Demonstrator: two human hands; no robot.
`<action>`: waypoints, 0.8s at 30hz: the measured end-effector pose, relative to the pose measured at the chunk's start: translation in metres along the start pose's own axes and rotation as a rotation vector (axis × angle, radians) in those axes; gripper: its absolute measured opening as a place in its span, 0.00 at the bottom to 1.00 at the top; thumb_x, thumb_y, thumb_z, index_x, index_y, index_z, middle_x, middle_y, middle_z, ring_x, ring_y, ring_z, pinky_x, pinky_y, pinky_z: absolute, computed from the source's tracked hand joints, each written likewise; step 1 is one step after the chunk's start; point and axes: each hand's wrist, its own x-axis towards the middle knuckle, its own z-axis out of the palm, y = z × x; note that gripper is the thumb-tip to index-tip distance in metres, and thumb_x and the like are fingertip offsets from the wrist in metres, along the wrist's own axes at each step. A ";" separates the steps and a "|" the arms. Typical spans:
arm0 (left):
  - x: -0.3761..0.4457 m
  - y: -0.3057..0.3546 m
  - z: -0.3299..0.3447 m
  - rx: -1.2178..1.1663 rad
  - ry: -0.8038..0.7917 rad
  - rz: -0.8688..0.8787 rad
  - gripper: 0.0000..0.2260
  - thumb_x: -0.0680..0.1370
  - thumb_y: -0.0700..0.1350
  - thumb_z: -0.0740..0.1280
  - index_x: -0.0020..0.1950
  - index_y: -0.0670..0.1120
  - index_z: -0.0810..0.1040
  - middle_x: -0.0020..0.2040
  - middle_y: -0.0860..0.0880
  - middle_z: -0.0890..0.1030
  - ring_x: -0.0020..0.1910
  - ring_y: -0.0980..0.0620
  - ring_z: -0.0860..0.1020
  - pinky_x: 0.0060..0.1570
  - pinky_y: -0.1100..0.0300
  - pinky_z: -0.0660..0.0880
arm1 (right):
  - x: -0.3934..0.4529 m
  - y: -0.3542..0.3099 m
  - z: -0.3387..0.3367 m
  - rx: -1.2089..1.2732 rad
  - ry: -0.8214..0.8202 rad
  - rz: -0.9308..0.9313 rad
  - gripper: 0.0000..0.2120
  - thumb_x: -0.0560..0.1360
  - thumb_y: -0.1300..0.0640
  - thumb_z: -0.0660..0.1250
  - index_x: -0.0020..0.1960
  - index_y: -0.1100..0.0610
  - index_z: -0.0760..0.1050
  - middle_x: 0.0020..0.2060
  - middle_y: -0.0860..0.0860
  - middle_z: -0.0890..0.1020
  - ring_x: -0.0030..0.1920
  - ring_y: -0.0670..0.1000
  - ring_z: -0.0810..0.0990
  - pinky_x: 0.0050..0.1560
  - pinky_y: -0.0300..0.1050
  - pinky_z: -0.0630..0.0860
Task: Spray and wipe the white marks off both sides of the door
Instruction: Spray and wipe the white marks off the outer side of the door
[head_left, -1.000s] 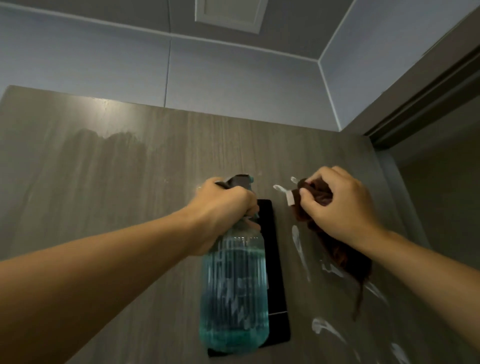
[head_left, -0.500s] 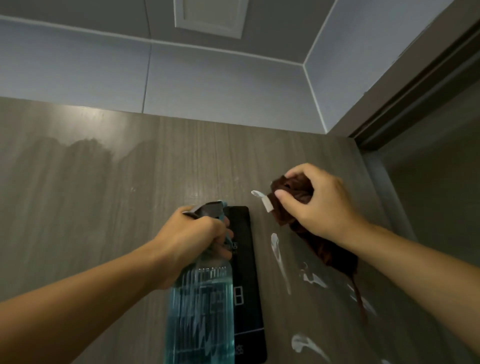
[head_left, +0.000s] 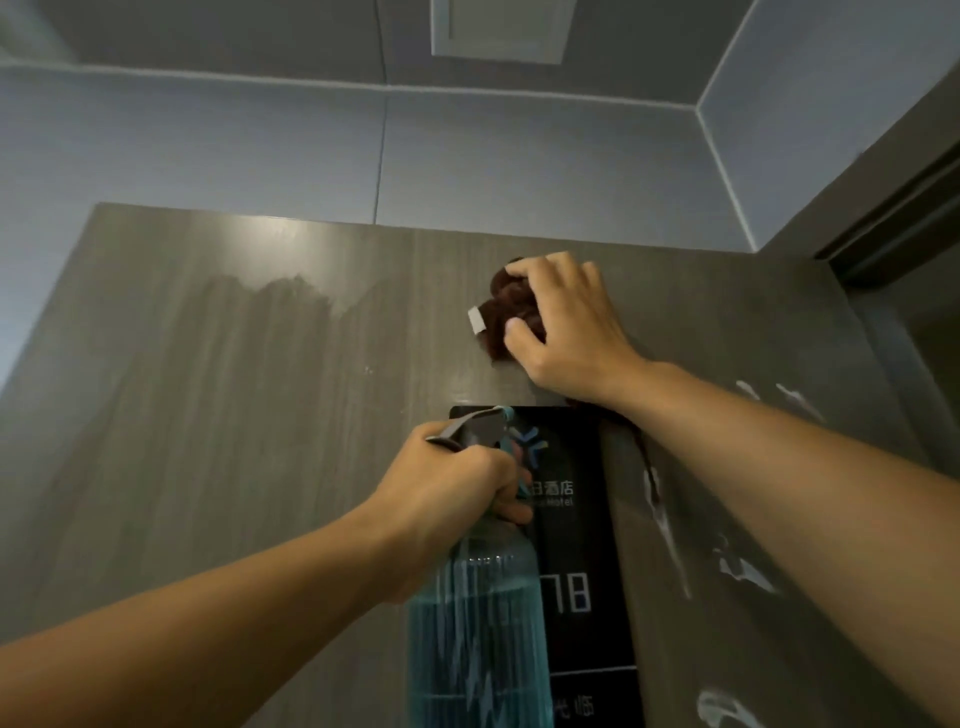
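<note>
The grey wood-grain door (head_left: 218, 441) fills the view, seen from below. My right hand (head_left: 566, 332) grips a bunched dark brown cloth (head_left: 506, 312) with a white tag and presses it on the door near its top edge. My left hand (head_left: 452, 493) grips the neck and trigger of a clear spray bottle (head_left: 478, 639) with blue liquid, held in front of a black room-number plate (head_left: 576, 530). White smeared marks (head_left: 670, 525) run down the door right of the plate, partly hidden by my right forearm. A wet patch (head_left: 260, 312) darkens the door's left part.
Above the door are pale wall panels (head_left: 260, 150) and a ceiling with a square hatch (head_left: 501, 28). The dark door frame (head_left: 893, 218) stands at the right edge.
My right hand has carried the cloth upward, to above the number plate near the door's top edge. The bottle stays in my left hand, lower in front of the plate. The view has tilted.
</note>
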 end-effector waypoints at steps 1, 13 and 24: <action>-0.040 0.009 -0.003 0.079 0.089 0.079 0.15 0.73 0.30 0.72 0.35 0.48 0.87 0.37 0.47 0.88 0.27 0.53 0.84 0.27 0.55 0.83 | -0.002 0.001 -0.003 -0.010 -0.038 -0.026 0.28 0.75 0.43 0.61 0.72 0.54 0.69 0.63 0.55 0.72 0.59 0.57 0.69 0.60 0.52 0.69; -0.149 0.015 -0.067 0.083 0.146 0.357 0.16 0.69 0.21 0.66 0.35 0.40 0.85 0.36 0.41 0.86 0.33 0.42 0.87 0.39 0.39 0.85 | 0.011 -0.121 0.020 0.250 0.099 -0.103 0.17 0.76 0.49 0.72 0.62 0.51 0.75 0.53 0.50 0.74 0.47 0.54 0.78 0.44 0.45 0.76; -0.166 0.012 -0.107 0.097 0.250 0.367 0.18 0.72 0.19 0.58 0.41 0.35 0.83 0.39 0.34 0.85 0.28 0.33 0.83 0.21 0.53 0.78 | 0.004 -0.127 0.047 -0.111 -0.023 -0.153 0.20 0.78 0.44 0.68 0.65 0.50 0.69 0.54 0.53 0.69 0.50 0.56 0.75 0.40 0.48 0.70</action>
